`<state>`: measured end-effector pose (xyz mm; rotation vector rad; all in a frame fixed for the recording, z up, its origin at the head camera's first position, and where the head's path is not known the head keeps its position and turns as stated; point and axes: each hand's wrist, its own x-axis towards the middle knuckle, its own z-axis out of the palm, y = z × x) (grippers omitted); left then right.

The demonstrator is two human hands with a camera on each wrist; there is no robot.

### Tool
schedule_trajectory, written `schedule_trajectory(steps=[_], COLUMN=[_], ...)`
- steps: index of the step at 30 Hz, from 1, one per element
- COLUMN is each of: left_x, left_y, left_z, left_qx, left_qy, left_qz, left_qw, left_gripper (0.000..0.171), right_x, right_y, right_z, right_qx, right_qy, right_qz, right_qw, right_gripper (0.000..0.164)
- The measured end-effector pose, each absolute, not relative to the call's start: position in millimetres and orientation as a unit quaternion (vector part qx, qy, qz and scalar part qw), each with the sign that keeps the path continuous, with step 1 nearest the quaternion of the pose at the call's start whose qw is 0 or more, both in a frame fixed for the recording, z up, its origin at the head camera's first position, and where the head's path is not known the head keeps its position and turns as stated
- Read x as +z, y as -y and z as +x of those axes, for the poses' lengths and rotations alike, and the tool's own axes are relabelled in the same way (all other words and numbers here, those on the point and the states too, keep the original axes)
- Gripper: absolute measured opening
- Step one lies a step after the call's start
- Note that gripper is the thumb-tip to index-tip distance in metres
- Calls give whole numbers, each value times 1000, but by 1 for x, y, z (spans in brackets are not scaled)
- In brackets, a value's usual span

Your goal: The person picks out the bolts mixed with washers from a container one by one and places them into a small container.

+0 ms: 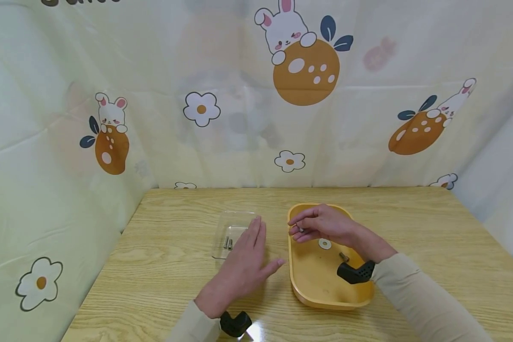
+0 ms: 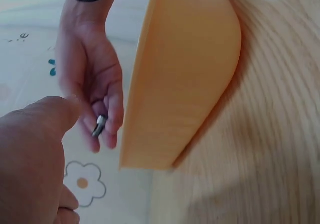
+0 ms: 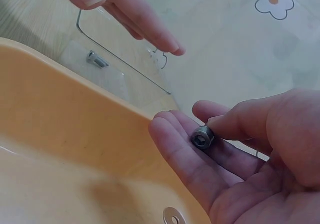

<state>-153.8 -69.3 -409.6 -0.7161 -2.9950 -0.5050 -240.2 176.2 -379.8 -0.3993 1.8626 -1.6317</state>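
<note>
The bolt (image 3: 202,137) could perhaps slip and drop into the orange tray (image 1: 314,280) below the grip, because the thumb and fingers of the right hand (image 1: 325,223) pinch only a small, round piece. This grip is narrow, with the bolt between. To its left, the left hand (image 1: 241,266) has straight fingers, near the clear box (image 1: 228,221).

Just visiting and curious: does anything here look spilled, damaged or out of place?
Nothing stands out. The washer and a screw lie inside the orange tray, other screws sit in the clear box, and the right hand pinches a socket-head screw. No spill or damage shows.
</note>
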Motion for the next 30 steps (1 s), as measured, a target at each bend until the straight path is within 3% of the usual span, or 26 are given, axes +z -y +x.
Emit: schedule_trajectory(steps=[30], left_x=[-415], left_y=[138], left_z=[-162], left_qx=[-179], left_qy=[970], left_qz=[-156], left_qw=[55], left_gripper=[90], right_x=[-372], right_y=[-140], right_z=[-240], right_qx=[-621], right_qy=[-692], right_qz=[-163], right_qw=[329], right_gripper=[34])
